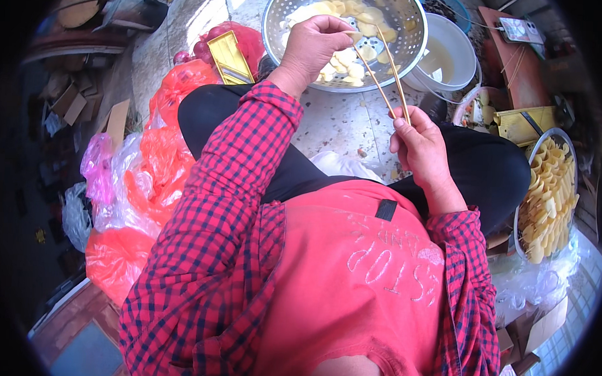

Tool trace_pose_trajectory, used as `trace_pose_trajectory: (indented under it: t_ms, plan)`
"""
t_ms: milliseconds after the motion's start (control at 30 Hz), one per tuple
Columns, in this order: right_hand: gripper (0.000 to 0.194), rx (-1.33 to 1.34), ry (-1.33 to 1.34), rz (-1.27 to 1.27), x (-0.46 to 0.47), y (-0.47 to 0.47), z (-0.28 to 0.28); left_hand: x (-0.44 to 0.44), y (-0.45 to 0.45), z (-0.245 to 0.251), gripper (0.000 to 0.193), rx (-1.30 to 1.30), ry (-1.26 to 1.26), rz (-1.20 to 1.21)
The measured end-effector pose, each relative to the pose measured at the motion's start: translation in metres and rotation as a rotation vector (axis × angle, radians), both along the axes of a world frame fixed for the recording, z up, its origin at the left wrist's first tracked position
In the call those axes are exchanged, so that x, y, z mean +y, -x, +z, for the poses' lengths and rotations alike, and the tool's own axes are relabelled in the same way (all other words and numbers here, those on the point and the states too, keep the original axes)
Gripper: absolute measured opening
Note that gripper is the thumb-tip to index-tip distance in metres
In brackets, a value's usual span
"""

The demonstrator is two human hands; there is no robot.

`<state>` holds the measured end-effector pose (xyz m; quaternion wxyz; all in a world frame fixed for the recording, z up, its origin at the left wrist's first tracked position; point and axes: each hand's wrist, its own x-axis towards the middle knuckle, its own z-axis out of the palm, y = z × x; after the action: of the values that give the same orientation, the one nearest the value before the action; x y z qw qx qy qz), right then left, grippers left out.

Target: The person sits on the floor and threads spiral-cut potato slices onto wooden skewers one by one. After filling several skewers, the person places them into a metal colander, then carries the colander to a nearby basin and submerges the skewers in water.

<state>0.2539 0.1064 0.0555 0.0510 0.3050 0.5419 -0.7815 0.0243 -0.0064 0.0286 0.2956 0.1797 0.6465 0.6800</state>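
Observation:
Over a perforated metal colander (270, 38), my left hand (311, 46) pinches a thin pale slice (354, 35), which looks like potato, between thumb and fingers. Two slender bamboo sticks (395, 74) spread in a V from my right hand (419, 140), which grips their near ends. The tip of the left stick meets the slice at my left fingertips; whether it has pierced it I cannot tell. The other stick's tip points free over the colander. Many loose potato slices (350, 65) lie in the colander below.
Right of the colander stand a white bucket (447, 49) of cloudy liquid and a reddish board (518, 76) with a phone (520, 30). A tray of curled slices (546, 206) sits by my right knee. Left are a yellow slicer (231, 56), onions (201, 50) and plastic bags (157, 173).

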Motion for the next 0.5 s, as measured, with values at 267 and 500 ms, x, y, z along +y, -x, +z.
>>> trace_pose_trajectory:
  t_ms: [267, 500]
  plan:
    - [0.013, 0.019, -0.024, 0.002, -0.001, -0.001, -0.003, -0.002, -0.004, 0.005, 0.019, -0.396, -0.077, 0.017]
    - [0.013, 0.041, -0.030, 0.011, 0.000, -0.002, -0.005, 0.001, -0.001, -0.004, 0.021, -0.443, -0.038, 0.012]
